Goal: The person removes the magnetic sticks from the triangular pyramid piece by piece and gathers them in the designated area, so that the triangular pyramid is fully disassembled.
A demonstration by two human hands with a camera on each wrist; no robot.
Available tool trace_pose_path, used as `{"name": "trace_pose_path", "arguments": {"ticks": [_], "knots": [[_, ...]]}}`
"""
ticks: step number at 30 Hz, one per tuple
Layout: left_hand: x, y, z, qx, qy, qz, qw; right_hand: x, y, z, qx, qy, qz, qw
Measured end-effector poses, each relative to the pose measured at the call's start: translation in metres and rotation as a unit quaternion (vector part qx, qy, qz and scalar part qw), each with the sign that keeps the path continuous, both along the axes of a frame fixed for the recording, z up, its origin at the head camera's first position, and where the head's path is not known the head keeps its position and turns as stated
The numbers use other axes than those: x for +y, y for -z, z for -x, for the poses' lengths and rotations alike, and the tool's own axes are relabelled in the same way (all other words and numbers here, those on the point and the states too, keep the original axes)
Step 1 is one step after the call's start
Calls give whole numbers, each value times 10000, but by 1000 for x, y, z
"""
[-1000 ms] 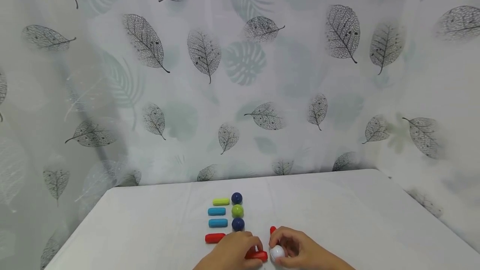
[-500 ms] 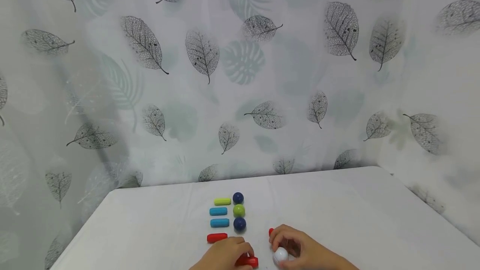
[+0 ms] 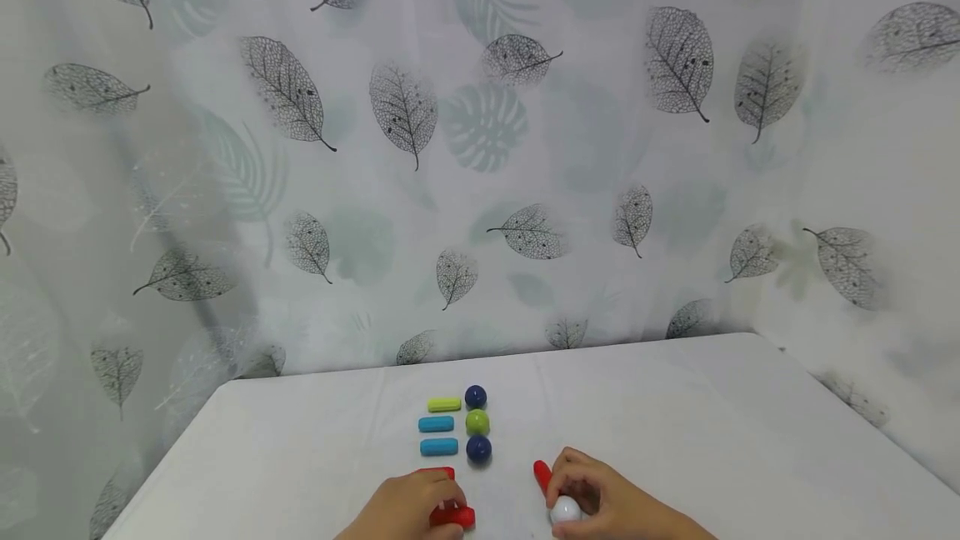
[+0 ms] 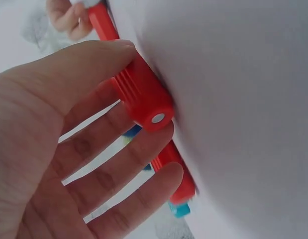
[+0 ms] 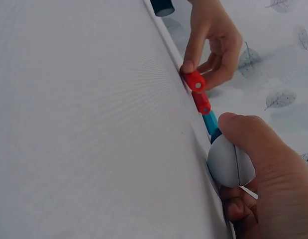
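Note:
My left hand (image 3: 408,508) pinches a red magnetic rod (image 4: 144,92) with a silver disc in its end, thumb on one side and fingers on the other. Just behind that rod lies a second red rod (image 4: 177,174), partly covered by the hand in the head view. To the right, my right hand (image 3: 611,498) has thumb and fingers round a white ball (image 5: 226,162) marked by a seam line. A third red rod (image 3: 542,476) lies at the right fingertips, its near end reaching toward the white ball. Both hands work low at the white tabletop.
Farther back stand two short columns: a lime rod (image 3: 444,404) and two blue rods (image 3: 438,447) on the left, a green ball (image 3: 477,422) between two navy balls (image 3: 478,449) beside them. A leaf-print curtain (image 3: 480,190) hangs behind the white table (image 3: 660,407).
My left hand has drawn its red rod leftward, away from the white ball, to just in front of the second red rod. The right hand keeps the white ball, shifted slightly right.

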State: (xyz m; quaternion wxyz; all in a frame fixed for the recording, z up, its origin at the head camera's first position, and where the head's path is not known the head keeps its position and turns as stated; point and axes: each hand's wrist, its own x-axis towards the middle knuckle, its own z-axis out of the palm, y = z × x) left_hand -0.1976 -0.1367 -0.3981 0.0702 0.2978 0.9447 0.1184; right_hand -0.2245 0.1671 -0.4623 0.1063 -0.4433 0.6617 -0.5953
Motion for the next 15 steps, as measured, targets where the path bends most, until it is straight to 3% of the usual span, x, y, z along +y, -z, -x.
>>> {"name": "trace_pose_path", "arguments": {"ticks": [5,10,15], "knots": [[-8,-5,4,-142,-129,37,9998,2,-2,-1,-385,71,-189,9991],[-18,-7,6,-147,-439,-103,9989,1,-2,0,-173,37,-136,9998],[-22,-7,8,-171,-613,-59,9980,2,-3,-1,-563,57,-295,9980]]}}
